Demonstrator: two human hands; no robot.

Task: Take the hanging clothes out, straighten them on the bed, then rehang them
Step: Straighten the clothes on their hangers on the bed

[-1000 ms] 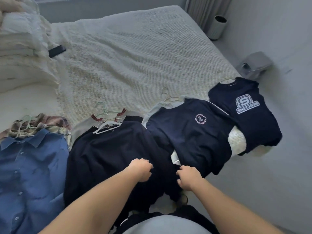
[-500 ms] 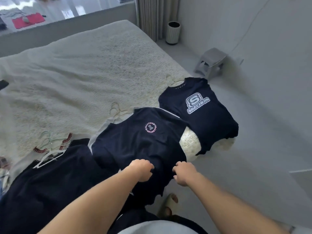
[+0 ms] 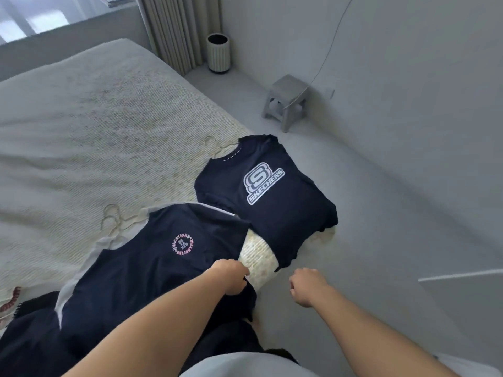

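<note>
Bedroom seen from above: a bed (image 3: 89,126) with a cream textured cover fills the left side, grey floor (image 3: 381,227) on the right. Two navy T-shirts lie on hangers at the bed's near right edge: the circle-logo shirt (image 3: 152,257) nearer, the Skechers shirt (image 3: 269,197) just beyond. The left hand (image 3: 230,277) grips the circle-logo shirt's hem. The right hand (image 3: 307,285), fingers curled, holds nothing over the floor. A grey stool (image 3: 285,102) and a ribbed bin (image 3: 218,53) stand far right, near the curtain (image 3: 171,31).
</note>
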